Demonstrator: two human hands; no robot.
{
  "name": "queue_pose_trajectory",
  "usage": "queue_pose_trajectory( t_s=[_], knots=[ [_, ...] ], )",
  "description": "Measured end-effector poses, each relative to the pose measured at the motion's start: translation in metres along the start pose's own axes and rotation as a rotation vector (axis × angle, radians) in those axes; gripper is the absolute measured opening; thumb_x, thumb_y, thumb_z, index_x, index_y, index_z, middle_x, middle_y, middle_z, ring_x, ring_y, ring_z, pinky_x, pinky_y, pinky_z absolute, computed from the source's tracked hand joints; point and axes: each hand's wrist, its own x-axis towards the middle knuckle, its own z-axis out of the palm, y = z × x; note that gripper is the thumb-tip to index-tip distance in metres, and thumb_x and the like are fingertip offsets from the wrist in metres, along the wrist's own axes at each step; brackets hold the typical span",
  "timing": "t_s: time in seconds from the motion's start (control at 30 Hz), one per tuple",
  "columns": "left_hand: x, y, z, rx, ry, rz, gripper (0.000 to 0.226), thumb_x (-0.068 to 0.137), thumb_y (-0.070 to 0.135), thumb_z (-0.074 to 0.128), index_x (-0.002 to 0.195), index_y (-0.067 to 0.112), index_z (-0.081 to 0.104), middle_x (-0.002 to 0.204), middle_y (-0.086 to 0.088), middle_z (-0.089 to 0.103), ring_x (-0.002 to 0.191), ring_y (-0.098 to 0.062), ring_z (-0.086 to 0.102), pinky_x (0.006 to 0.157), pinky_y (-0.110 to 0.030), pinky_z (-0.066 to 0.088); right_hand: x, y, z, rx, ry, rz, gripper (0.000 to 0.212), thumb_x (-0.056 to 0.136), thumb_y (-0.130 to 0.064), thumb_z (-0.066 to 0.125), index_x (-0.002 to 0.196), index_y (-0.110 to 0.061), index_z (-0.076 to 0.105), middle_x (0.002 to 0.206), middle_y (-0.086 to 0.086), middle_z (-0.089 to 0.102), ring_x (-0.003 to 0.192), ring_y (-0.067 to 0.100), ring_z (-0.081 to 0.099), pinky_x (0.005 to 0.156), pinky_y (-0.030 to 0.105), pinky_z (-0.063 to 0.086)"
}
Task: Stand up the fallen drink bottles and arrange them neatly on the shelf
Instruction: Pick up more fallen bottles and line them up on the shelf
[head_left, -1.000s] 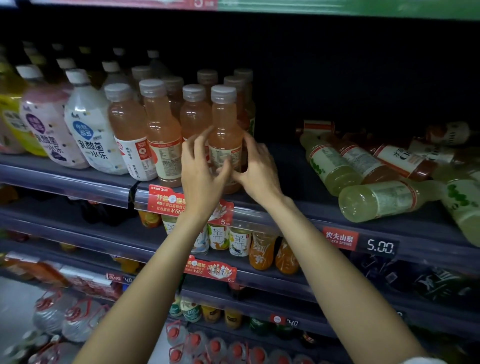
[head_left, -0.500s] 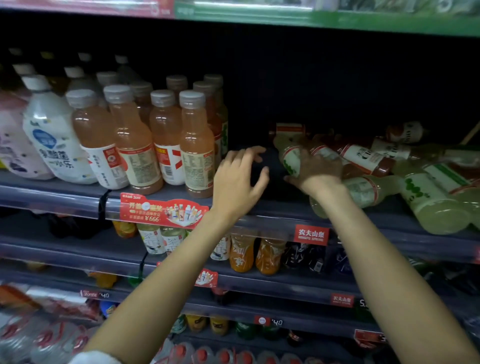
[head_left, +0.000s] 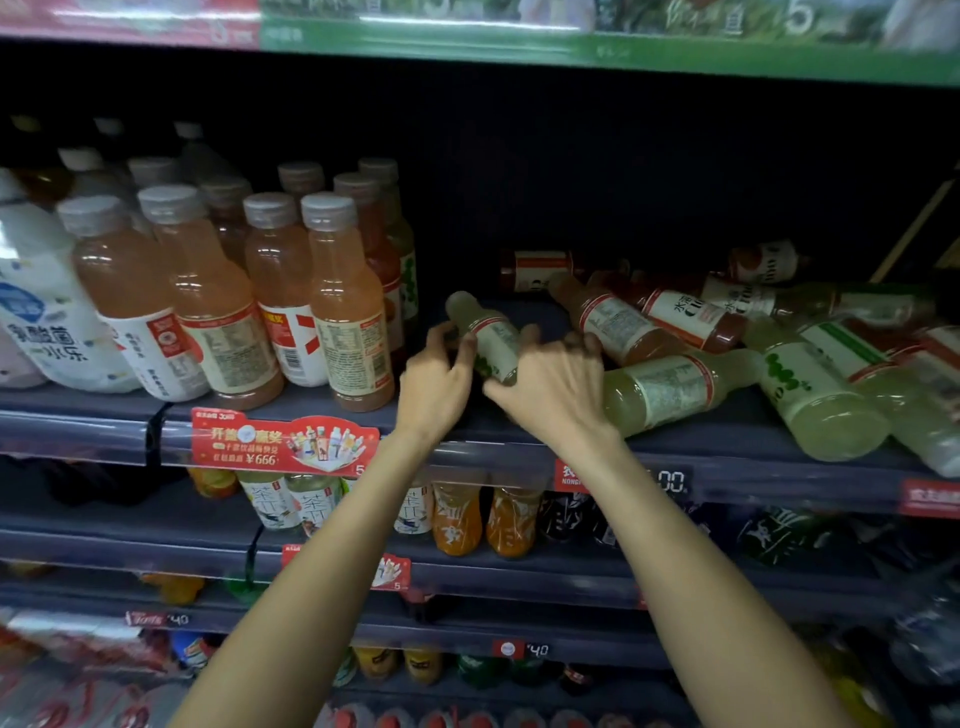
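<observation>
Left part of the shelf (head_left: 727, 434) done: orange bottles (head_left: 348, 306) stand in rows near the front edge, beside white bottles (head_left: 47, 312) at the far left. You have a pale green bottle (head_left: 491, 340) tilted, neck up toward the back, in the gap mid-shelf; your left hand (head_left: 436, 382) curls fingers round its neck side, your right hand (head_left: 550, 387) wraps its body. Not yet upright. Left to do, by my read: the heap of fallen bottles (head_left: 675, 332) toward the right end, overlapping. A green one (head_left: 670, 392) lies just beside your right wrist and could roll.
</observation>
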Motion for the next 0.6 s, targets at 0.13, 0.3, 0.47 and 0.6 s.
queue_pose_trajectory(
  t_s=[0.13, 0.3, 0.47, 0.6],
  knots=[
    [-0.001, -0.003, 0.002, -0.178, -0.026, -0.027, 0.043, 0.094, 0.042, 0.051, 0.131, 0.021, 0.054, 0.117, 0.004, 0.063, 0.117, -0.019, 0.057, 0.096, -0.031, 0.045, -0.007, -0.005, 0.005, 0.111, 0.097, 0.043, 0.060, 0.079, -0.051, 0.057, 0.117, -0.006, 0.049, 0.089, 0.017, 0.069, 0.103, 0.035, 0.054, 0.091, 0.041, 0.035],
    [-0.005, 0.011, -0.007, -0.464, 0.124, 0.105, 0.041, 0.092, 0.004, 0.061, 0.132, 0.010, 0.054, 0.108, 0.019, 0.063, 0.099, 0.008, 0.062, 0.080, -0.011, 0.047, -0.011, -0.002, 0.012, 0.430, 0.308, 0.106, 0.071, 0.073, -0.043, 0.069, 0.130, -0.006, 0.046, 0.100, 0.017, 0.067, 0.097, 0.034, 0.057, 0.086, 0.040, 0.043],
    [-0.005, 0.011, -0.019, -0.434, 0.175, 0.232, 0.057, 0.088, 0.015, 0.066, 0.140, 0.006, 0.045, 0.125, -0.005, 0.062, 0.110, -0.008, 0.062, 0.089, -0.024, 0.053, 0.002, -0.008, 0.017, 0.855, 0.185, 0.061, 0.083, 0.071, -0.031, 0.079, 0.140, -0.015, 0.035, 0.131, 0.009, 0.050, 0.121, 0.025, 0.045, 0.099, 0.047, 0.042],
    [-0.005, -0.004, -0.029, -0.152, 0.220, 0.420, 0.051, 0.090, 0.016, 0.059, 0.138, 0.004, 0.047, 0.132, -0.010, 0.058, 0.116, -0.015, 0.060, 0.095, -0.034, 0.052, 0.007, -0.021, 0.032, 1.026, 0.074, 0.071, 0.086, 0.069, -0.030, 0.081, 0.137, -0.019, 0.030, 0.129, 0.007, 0.052, 0.117, 0.024, 0.051, 0.091, 0.045, 0.050]
  ],
)
